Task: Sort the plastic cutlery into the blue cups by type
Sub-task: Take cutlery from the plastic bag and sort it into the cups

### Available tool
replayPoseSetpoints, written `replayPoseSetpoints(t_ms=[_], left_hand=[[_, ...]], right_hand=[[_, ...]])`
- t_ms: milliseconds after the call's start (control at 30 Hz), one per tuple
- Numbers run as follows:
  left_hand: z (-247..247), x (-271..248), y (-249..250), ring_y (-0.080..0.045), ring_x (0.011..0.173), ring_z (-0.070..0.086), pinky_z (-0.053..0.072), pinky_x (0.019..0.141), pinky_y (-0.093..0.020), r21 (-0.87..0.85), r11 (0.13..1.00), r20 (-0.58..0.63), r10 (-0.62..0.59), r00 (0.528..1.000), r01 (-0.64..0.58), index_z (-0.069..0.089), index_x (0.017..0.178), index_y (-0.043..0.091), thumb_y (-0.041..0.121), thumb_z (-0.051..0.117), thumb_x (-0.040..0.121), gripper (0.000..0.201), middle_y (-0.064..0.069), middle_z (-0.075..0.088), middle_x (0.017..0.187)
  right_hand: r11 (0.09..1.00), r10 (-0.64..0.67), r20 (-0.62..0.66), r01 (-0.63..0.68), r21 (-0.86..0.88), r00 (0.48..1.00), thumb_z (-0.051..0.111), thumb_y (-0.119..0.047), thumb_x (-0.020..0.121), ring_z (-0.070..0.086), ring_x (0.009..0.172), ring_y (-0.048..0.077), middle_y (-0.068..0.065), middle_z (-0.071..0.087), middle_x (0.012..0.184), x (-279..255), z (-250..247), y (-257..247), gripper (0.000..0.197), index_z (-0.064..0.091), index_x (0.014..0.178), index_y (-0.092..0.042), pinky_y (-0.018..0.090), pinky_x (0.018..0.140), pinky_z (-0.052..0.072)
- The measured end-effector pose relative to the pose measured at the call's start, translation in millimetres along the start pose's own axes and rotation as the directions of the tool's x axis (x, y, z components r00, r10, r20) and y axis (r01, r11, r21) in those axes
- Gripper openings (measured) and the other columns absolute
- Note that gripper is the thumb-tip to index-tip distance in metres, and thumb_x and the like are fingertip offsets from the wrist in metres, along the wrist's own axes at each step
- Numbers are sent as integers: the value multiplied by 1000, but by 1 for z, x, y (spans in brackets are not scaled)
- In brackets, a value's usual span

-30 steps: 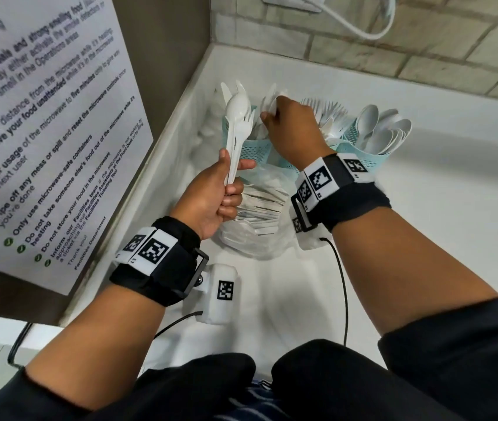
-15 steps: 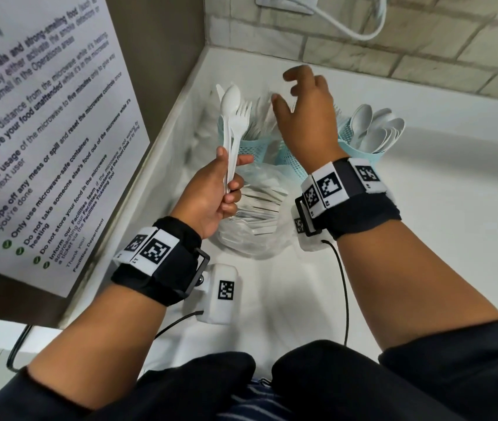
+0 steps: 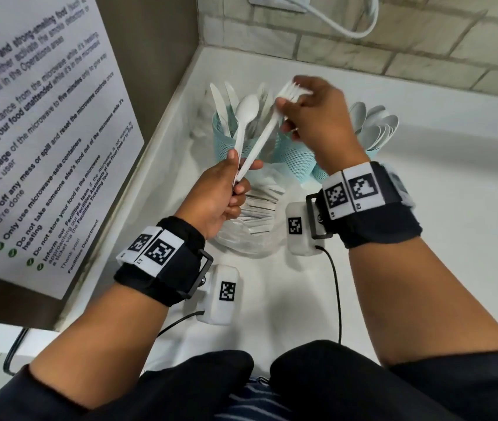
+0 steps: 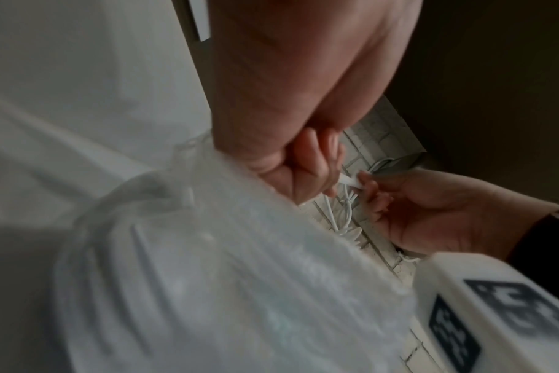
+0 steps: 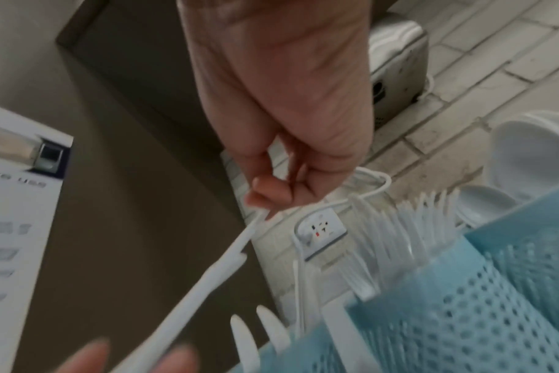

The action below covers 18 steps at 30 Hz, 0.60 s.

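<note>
Left hand (image 3: 222, 194) clenched round the handle ends of a white spoon (image 3: 243, 123) and a white fork (image 3: 267, 132), both raised over the left blue cup (image 3: 226, 138) holding knives. Right hand (image 3: 317, 117) pinches the fork's tined end. Further right, the cup of spoons (image 3: 374, 129). Clear bag of cutlery (image 3: 250, 226) lies on the white bench (image 3: 439, 208) below the hands.
</note>
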State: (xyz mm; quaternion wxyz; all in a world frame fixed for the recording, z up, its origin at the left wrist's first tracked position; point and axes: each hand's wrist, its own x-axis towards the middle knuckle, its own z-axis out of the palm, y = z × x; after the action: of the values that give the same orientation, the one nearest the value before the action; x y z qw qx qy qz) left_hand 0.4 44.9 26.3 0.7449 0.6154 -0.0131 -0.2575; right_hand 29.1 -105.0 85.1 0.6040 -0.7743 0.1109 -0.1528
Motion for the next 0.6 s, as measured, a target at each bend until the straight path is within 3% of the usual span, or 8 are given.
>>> replayPoseSetpoints(t_ms=[67, 167, 300, 367, 467, 600], left_hand=[[-1, 0, 1, -2, 40, 22, 17, 38, -14, 13, 1000, -4, 8, 1000, -8, 63, 98, 21, 46, 26, 99, 45, 11, 31, 50], [-1, 0, 2, -3, 40, 22, 18, 37, -14, 21, 1000, -7, 5, 1000, -5, 63, 98, 21, 45, 26, 99, 44, 11, 31, 48], [0, 0, 2, -2, 39, 22, 18, 37, -14, 12, 1000, -1, -1, 1000, 1, 63, 96, 21, 45, 26, 99, 44, 11, 30, 47], [1, 1, 1, -2, 39, 21, 16, 38, -15, 10, 1000, 0, -6, 1000, 6, 63, 94, 21, 45, 26, 99, 45, 11, 29, 47], [3, 0, 1, -2, 38, 21, 16, 38, -15, 16, 1000, 3, -14, 1000, 14, 62, 94, 20, 45, 25, 99, 45, 12, 28, 46], [0, -1, 2, -2, 39, 20, 15, 39, -16, 21, 1000, -10, -14, 1000, 14, 62, 96, 20, 45, 25, 100, 45, 12, 28, 47]], right_hand=[[994, -62, -195, 78, 74, 979, 59, -4, 88, 57, 46, 5, 6, 63, 88, 6, -15, -9, 39, 44, 123, -7, 18, 44, 43], [961, -190, -466, 261, 93, 864, 55, -7, 89, 62, 64, 14, 12, 64, 98, 15, -39, -15, 33, 41, 120, -6, 21, 54, 48], [922, -338, -615, 381, -66, 713, 51, -13, 88, 56, 63, 13, -1, 59, 79, 20, -55, -10, 34, 44, 120, -4, 36, 61, 54], [919, -381, -586, 363, -155, 715, 50, -15, 90, 51, 60, 9, -6, 53, 71, 19, -53, -3, 32, 44, 120, -5, 35, 64, 51], [921, -384, -503, 281, -271, 774, 49, -17, 92, 52, 59, 5, -4, 55, 69, 16, -45, 12, 29, 46, 120, -9, 23, 62, 44], [918, -371, -451, 248, -308, 812, 48, -17, 93, 58, 64, 19, 0, 55, 64, 14, -42, 26, 28, 47, 119, -7, 24, 64, 44]])
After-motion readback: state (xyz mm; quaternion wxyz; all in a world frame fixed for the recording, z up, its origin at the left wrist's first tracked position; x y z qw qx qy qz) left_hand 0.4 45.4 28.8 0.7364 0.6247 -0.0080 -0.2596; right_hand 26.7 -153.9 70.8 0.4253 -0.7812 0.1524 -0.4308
